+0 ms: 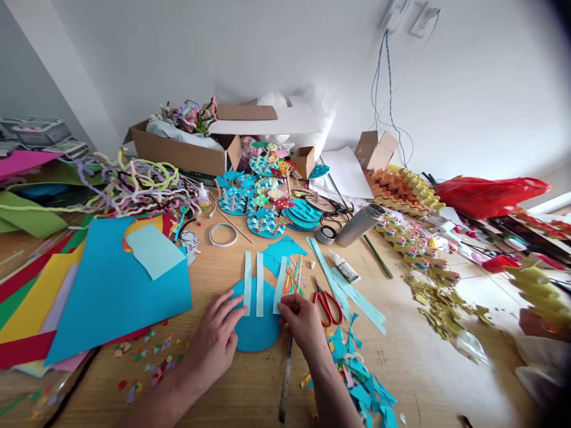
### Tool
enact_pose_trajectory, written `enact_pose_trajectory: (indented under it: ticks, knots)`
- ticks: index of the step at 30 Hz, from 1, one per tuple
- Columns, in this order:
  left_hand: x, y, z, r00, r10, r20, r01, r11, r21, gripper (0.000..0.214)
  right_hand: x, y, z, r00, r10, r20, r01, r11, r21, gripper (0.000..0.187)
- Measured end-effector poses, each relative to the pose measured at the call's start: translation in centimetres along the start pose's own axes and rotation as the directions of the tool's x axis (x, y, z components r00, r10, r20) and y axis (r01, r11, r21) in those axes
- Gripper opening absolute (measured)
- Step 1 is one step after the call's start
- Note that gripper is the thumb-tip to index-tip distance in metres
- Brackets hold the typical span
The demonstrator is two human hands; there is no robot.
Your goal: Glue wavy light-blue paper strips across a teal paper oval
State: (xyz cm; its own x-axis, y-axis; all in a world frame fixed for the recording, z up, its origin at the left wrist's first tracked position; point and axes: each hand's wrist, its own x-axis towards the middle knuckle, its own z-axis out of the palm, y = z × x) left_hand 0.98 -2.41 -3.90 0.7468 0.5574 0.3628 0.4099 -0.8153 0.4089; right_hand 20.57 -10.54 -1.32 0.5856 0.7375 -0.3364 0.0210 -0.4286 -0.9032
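A blue paper disc (256, 330) lies on the wooden table in front of me. Three pale blue paper strips cross it, running away from me. My left hand (215, 339) rests flat on the disc's left edge, fingers spread, fingertips by the leftmost strip (247, 280). My right hand (303, 321) pinches the near end of the rightmost strip (281, 291) at the disc's right edge. The middle strip (260, 282) lies untouched between them.
Red-handled scissors (327, 304), a glue bottle (344, 266) and loose pale strips (357, 294) lie right of my hand. A big blue sheet (113, 291) on coloured paper covers the left. Finished blue discs (267, 205), tape rolls, a metal flask (360, 224) and cardboard boxes stand behind. Another person's hand (535, 324) is far right.
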Motion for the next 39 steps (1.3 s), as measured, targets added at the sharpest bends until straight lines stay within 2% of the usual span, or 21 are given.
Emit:
enact_pose_trajectory:
  ticks: [8,11,14,17,20,24,29,33,39]
  knots:
    - [0.0,0.1,0.0,1.0,-0.005,-0.013,0.005,1.0,-0.03,0.051,0.1,0.7,0.1,0.996,-0.011,0.091,0.012,1.0,-0.006,0.024]
    - [0.1,0.1,-0.1,1.0,-0.005,-0.004,0.005,1.0,-0.024,0.051,0.2,0.7,0.1,0.996,-0.085,0.041,0.09,0.983,-0.157,0.019]
    - [0.2,0.1,-0.1,1.0,0.006,-0.015,-0.006,1.0,-0.023,0.051,0.0,0.4,-0.1,0.979,-0.201,-0.035,0.171,0.902,-0.397,0.012]
    - [0.2,0.1,-0.1,1.0,0.008,-0.027,-0.008,1.0,-0.016,0.051,-0.5,0.0,-0.3,0.957,-0.283,-0.059,0.21,0.821,-0.53,0.013]
    - [0.3,0.1,-0.2,1.0,0.02,-0.023,-0.02,1.0,-0.005,0.051,-0.8,-0.1,-0.5,0.926,-0.376,-0.024,0.293,0.758,-0.583,0.019]
    - [0.4,0.1,-0.5,0.999,0.043,-0.013,-0.043,0.999,0.003,0.049,-0.9,0.3,-0.7,0.877,-0.476,0.065,0.392,0.632,-0.669,0.029]
    - [0.3,0.4,-0.8,0.996,0.093,0.019,-0.092,0.996,-0.021,0.046,-0.7,0.5,-0.7,0.872,-0.471,0.137,0.414,0.559,-0.718,0.035]
    - [0.3,0.9,-0.9,0.995,0.1,-0.005,-0.1,0.992,-0.081,0.041,-0.5,0.6,-0.6,0.866,-0.477,0.152,0.43,0.553,-0.714,0.036]
    - [0.3,1.0,-1.2,0.993,0.112,0.022,-0.109,0.989,-0.101,0.04,-0.2,0.9,-0.6,0.861,-0.485,0.153,0.44,0.559,-0.703,0.036]
